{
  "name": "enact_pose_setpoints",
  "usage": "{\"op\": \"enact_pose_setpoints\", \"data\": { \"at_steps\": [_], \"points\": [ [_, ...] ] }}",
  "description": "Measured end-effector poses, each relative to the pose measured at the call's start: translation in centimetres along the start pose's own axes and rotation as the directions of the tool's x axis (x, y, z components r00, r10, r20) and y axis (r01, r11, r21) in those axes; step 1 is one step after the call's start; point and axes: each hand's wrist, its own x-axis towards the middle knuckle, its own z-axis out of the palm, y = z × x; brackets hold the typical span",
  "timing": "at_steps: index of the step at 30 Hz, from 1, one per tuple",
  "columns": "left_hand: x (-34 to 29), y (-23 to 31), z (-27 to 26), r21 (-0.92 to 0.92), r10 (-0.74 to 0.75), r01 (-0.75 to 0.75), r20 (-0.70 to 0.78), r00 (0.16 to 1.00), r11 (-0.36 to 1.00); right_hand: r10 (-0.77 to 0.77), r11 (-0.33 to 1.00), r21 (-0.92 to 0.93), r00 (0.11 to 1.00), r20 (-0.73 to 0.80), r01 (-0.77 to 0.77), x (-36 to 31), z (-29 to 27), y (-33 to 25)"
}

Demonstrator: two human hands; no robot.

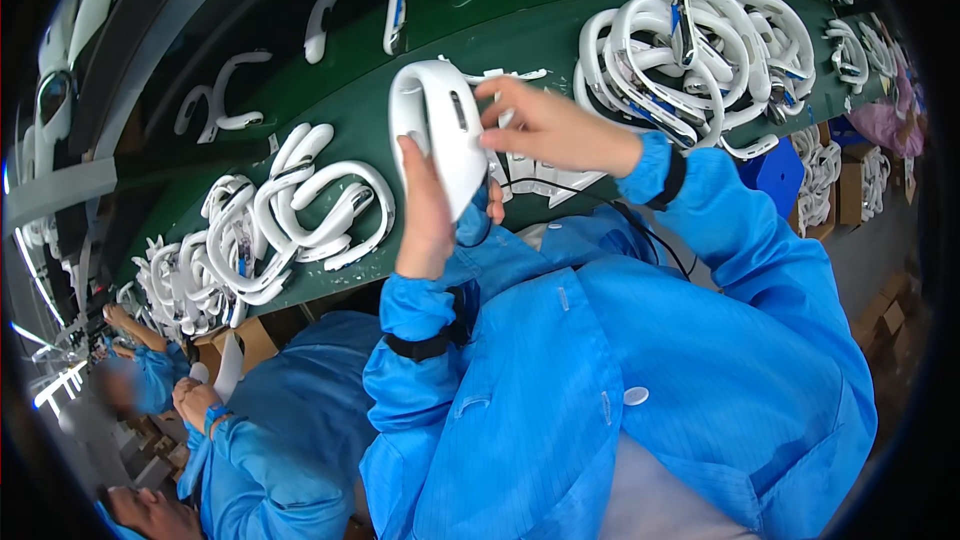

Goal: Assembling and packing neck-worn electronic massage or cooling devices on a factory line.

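A white U-shaped neck fan housing (455,130) with a dark slot in its side is held up over the bench. My left hand (428,215) is closed round its lower part, thumb in front and fingertips showing on the far side. At the housing's right side, my right hand (560,130) has thumb and forefinger apart, their tips at or very close to its edge; the other fingers are partly hidden. Behind the hands lie white parts (570,185) and a thin black cable (545,183).
On the green bench (480,35), neck fan housings form a pile (690,60) at right and another (310,205) at left. A blue bin (775,175) and cartons stand at far right. At lower left, a co-worker in blue (290,430) holds a white piece.
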Motion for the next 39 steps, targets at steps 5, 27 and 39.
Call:
{"op": "enact_pose_setpoints", "data": {
  "at_steps": [5, 27, 39],
  "points": [
    [-2.5, 3.1, -1.5, -0.024, -0.101, 0.108, 0.188, 0.977, 0.994, -0.532, 0.713, -0.519, 0.846, 0.036, 0.471, 0.6, -2.2, -7.1],
    [-3.8, 3.3, -7.2, -0.432, 0.566, -0.394, 0.408, 0.717, 0.811, 0.019, 0.998, 0.060, 0.907, -0.420, 0.007, 1.0, 7.6, -8.1],
    [-3.5, 5.0, -3.1, -0.471, 0.292, -0.279, -0.046, 0.955, 0.837, -0.164, 0.977, -0.194, 0.875, -0.456, 0.082, -1.2, 8.2, -9.6]
  ]
}}
